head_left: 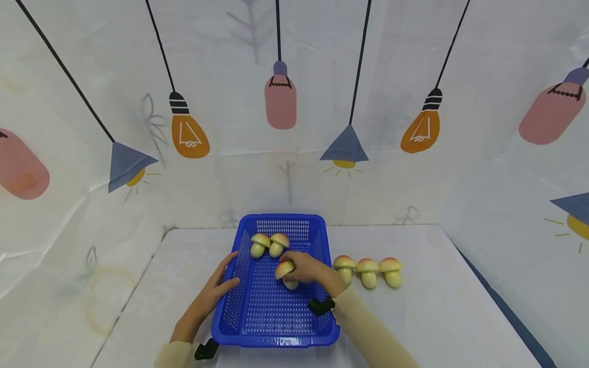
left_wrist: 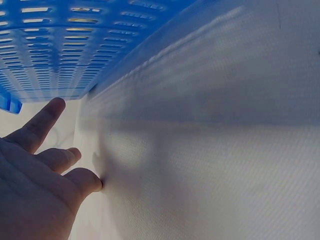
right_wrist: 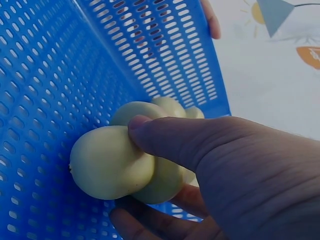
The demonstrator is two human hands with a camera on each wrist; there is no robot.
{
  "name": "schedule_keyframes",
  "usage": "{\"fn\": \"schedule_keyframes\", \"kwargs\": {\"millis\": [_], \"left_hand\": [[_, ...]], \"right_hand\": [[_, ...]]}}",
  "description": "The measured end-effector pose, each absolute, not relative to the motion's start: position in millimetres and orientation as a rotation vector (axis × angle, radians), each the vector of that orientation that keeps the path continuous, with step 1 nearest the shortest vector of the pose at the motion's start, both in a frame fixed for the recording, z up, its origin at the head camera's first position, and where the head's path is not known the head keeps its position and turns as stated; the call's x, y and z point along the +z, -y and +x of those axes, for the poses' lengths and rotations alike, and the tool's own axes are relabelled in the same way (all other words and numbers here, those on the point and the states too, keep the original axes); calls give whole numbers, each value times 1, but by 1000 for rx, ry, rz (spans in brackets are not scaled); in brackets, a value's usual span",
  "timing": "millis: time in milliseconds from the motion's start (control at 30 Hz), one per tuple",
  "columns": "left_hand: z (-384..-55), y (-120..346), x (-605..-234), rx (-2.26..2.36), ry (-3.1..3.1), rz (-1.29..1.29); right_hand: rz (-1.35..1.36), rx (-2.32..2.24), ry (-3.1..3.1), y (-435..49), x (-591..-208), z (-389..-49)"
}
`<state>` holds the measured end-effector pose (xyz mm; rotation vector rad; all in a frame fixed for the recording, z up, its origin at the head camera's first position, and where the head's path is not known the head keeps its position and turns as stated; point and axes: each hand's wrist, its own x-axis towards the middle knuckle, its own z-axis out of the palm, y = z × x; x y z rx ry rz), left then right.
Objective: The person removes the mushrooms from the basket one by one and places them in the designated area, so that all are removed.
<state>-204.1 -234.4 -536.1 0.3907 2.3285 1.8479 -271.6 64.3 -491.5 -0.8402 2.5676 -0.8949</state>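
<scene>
Six toy mushrooms are in front of you: two sit upright-looking in the blue basket (head_left: 273, 341), one is in your grasp, and three stand outside on the bench (head_left: 451, 312). Your right hand (head_left: 304, 267) is clamped on the held mushroom (head_left: 284, 269), with the thumb on one side and fingers curled round the other, inside the basket's walls. You cannot tell from these views whether it bears on the basket floor.

What any release would seem to turn on is how that piece lies against the paired mushrooms, the left one (head_left: 260, 240) and the right one (head_left: 279, 240). They sit side by side toward the far end, ahead of your grip and a little to its left, caps away from you and stems toward you. Your held piece has its stem toward you too, angled slightly right, so its long axis seems to need little turning to match.

Your left hand (head_left: 213, 292) has its fingers apart and straight at the basket's left rim, gripping no mushroom; how firmly it steadies the wall cannot be told.

Outside the right wall, the near mushroom (head_left: 344, 262), middle mushroom (head_left: 367, 266) and end mushroom (head_left: 390, 265) form a row, much closer to your right hand than your left.
</scene>
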Motion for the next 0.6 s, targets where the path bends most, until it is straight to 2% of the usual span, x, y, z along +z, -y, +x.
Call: {"fn": "schedule_keyframes", "kwargs": {"millis": [600], "left_hand": [[-205, 236, -535, 1873, -2267, 433]], "right_hand": [[-862, -950, -2540, -66, -489, -272]]}}
